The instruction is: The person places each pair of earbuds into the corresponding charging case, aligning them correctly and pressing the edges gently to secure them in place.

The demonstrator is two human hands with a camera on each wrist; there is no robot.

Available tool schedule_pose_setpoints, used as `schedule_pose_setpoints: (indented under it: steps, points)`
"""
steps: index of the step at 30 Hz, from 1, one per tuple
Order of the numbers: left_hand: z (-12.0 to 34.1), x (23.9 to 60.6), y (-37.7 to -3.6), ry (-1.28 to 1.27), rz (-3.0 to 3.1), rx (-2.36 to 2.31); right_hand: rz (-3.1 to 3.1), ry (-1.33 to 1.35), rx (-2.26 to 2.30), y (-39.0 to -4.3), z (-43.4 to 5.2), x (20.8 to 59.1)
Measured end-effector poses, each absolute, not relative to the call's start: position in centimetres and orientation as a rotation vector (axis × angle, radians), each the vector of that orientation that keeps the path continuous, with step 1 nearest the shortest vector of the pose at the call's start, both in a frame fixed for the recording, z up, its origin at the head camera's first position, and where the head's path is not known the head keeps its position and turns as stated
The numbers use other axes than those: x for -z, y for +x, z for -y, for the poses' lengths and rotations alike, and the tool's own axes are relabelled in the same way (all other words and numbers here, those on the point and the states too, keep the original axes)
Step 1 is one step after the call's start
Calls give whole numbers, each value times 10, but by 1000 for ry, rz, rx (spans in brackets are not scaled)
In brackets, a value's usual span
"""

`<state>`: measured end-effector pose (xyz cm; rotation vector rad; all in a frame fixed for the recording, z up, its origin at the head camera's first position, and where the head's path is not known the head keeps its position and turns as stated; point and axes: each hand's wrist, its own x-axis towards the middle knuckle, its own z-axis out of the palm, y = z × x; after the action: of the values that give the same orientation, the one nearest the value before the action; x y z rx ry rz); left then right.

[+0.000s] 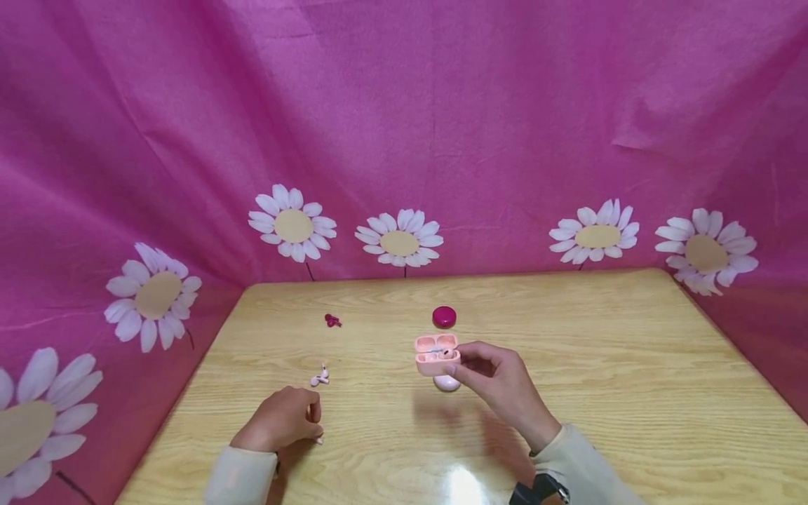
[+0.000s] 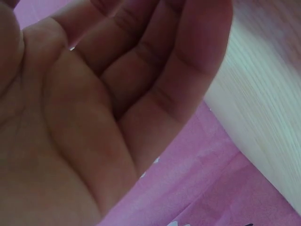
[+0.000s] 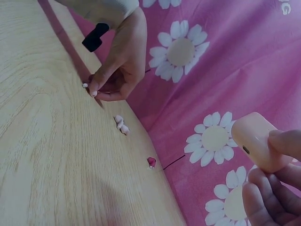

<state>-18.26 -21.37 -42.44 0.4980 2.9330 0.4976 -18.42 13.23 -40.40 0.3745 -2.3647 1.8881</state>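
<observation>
My right hand holds a peach-pink earbud case above the table, thumb in front and fingers at its right side. Its lid is raised, and one earbud shows in the right slot. In the right wrist view the back of the case faces the camera. Low over the table at the left, my left hand pinches a small pale earbud between thumb and index finger, mostly covered by the fingertips. The left wrist view shows just the palm and curled fingers.
A pair of white earbuds lies just beyond my left hand. Farther back are dark red earbuds. A round magenta case stands behind the peach one, and a white case is partly hidden below it. Pink flowered cloth surrounds the wooden table.
</observation>
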Motion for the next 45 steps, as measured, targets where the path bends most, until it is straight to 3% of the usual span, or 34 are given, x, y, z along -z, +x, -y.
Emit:
schedule_pose_setpoints:
  steps: [19, 45]
  points:
    - [207, 417, -184, 503, -2967, -450, 2367, 380, -1893, -184, -133, 402]
    - [153, 358, -212, 732, -3073, -420, 2354, 387, -1899, -183, -133, 401]
